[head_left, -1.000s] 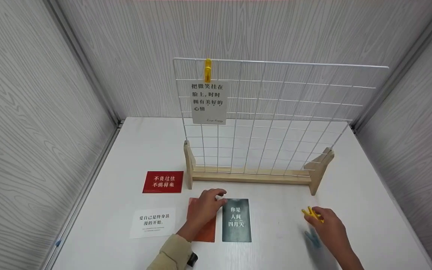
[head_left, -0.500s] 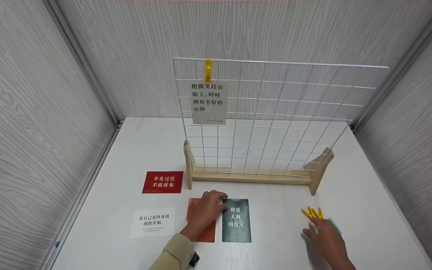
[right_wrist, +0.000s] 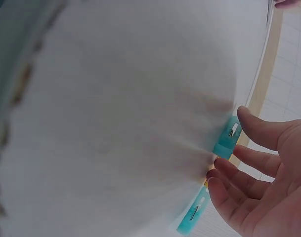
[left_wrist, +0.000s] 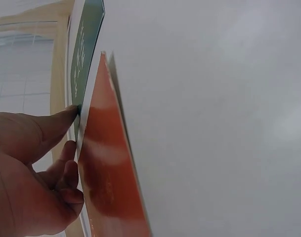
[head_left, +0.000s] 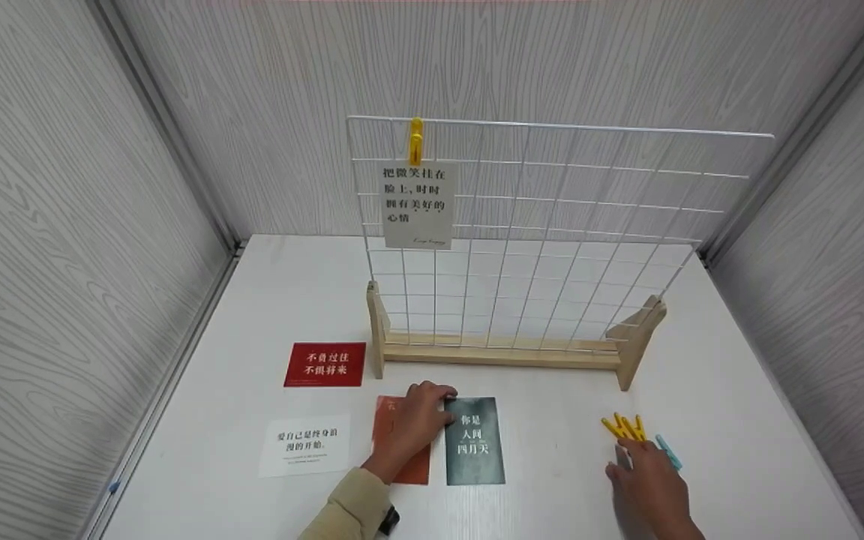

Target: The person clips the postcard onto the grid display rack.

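- Head view: your left hand (head_left: 418, 416) crosses the orange card (head_left: 415, 469) to the green card (head_left: 475, 454), near the middle of the desk (head_left: 552, 450); your right hand (head_left: 657, 480) is at the yellow clips (head_left: 613, 428), near right.
- Left wrist view: your thumb (left_wrist: 66, 117) meets the green card's edge; I cannot tell whether the grip pinches it.
- Right wrist view: your grip is loose beside the teal clips (right_wrist: 223, 149).

Between the green card (head_left: 475, 461) and the right hand (head_left: 655, 480) lies bare bench (head_left: 552, 457) where a hand could pass. Farther back, the wooden stand (head_left: 503, 358) and upright wire grid (head_left: 627, 130) block it; yellow clips (head_left: 629, 430) lie just ahead of the right hand.
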Motion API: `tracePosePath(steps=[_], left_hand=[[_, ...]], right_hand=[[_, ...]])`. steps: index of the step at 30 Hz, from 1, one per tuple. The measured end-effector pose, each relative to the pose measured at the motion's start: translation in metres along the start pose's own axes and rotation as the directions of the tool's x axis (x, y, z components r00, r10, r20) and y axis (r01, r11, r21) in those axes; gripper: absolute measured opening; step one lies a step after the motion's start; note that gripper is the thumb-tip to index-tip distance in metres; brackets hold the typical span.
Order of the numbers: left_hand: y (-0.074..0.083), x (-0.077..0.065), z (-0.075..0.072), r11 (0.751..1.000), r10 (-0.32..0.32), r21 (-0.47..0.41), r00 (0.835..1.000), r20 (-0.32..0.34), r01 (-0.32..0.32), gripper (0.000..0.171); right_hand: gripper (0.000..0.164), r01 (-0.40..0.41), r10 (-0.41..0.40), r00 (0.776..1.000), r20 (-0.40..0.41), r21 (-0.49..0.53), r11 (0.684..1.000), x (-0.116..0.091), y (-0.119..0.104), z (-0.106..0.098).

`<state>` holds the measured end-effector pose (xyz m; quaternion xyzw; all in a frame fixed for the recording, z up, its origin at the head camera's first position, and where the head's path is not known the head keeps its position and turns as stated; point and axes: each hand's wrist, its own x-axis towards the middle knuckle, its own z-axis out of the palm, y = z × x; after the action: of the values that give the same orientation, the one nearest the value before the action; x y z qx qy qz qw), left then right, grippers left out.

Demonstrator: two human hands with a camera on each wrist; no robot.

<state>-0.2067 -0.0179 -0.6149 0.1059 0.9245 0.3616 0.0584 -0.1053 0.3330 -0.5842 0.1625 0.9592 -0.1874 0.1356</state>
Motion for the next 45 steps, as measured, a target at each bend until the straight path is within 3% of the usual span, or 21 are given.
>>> tracePosePath(steps=[8,15,23,27,31,36,41,45], left_hand=[[0.001,0.0,0.001,0.995,-0.04,-0.092,0.999,0.017,0.041,0.03],[0.003,-0.002,0.0,0.998,-0.062,0.002,0.998,0.021,0.062,0.035],[0.001,0.001,0.002,0.999,-0.05,0.011,0.998,0.035,0.05,0.036],[0.002,0.002,0.002,0.997,-0.06,-0.041,0.997,0.053,0.062,0.034],[0.003,0.003,0.004,0.994,-0.056,-0.093,0.997,0.06,0.061,0.03],[0.007,0.002,0.003,0.987,-0.067,-0.141,0.996,0.059,0.075,0.025],[0.009,0.002,0.0,0.979,-0.07,-0.186,0.993,0.094,0.087,0.025],[0.009,0.003,-0.003,0.96,-0.07,-0.26,0.987,0.146,0.106,0.026]], right_hand=[[0.044,0.0,0.0,1.0,-0.011,-0.01,1.0,0.001,0.002,0.005],[0.041,-0.024,0.024,1.0,0.017,0.016,1.0,0.004,0.0,0.004],[0.04,0.001,-0.002,1.0,0.012,0.027,1.0,0.0,0.0,0.004],[0.033,0.056,-0.055,0.998,-0.023,0.059,0.997,-0.003,0.002,0.005],[0.023,0.105,-0.098,0.994,-0.049,0.156,0.982,-0.003,0.004,0.004],[0.023,0.063,-0.056,0.998,-0.032,0.26,0.964,-0.001,0.001,0.002],[0.029,-0.019,0.025,0.999,-0.023,0.228,0.973,-0.003,-0.004,0.0],[0.029,0.02,-0.003,0.996,-0.091,0.184,0.983,-0.006,-0.006,-0.001]])
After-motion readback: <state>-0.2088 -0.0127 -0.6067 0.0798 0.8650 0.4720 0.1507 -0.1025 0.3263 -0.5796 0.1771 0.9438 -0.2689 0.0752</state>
